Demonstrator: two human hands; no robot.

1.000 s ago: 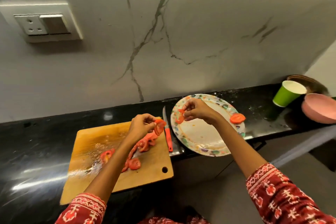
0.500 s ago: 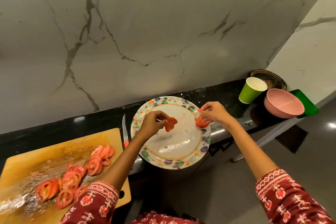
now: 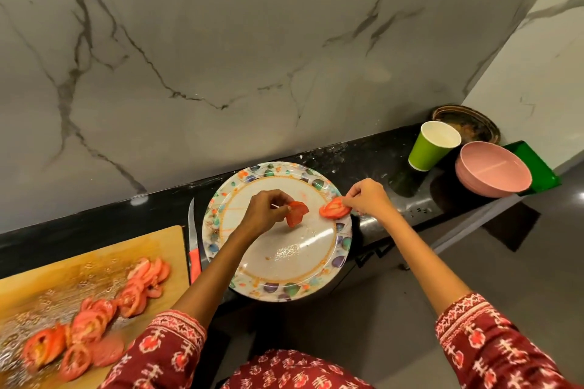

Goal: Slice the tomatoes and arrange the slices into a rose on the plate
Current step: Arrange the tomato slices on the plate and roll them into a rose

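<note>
A white plate [image 3: 284,265] with a coloured rim sits on the black counter, overhanging its front edge. Over the plate's middle my left hand [image 3: 264,210] pinches a folded tomato slice [image 3: 296,213] together with a toothpick. At the plate's right rim my right hand [image 3: 366,199] holds a second tomato slice [image 3: 334,208] by its edge. Several more tomato slices [image 3: 94,316] lie on the wet wooden cutting board [image 3: 63,268] at the lower left.
A knife [image 3: 193,246] with a red handle lies between board and plate. A green paper cup [image 3: 433,145], a pink bowl [image 3: 493,169], a green tray [image 3: 537,167] and a dark dish [image 3: 467,123] stand at the right. A marble wall rises behind.
My left hand carried a slice from the board to over the plate. My right hand moved to the plate's right rim and took hold of the slice there. The view swung right.
</note>
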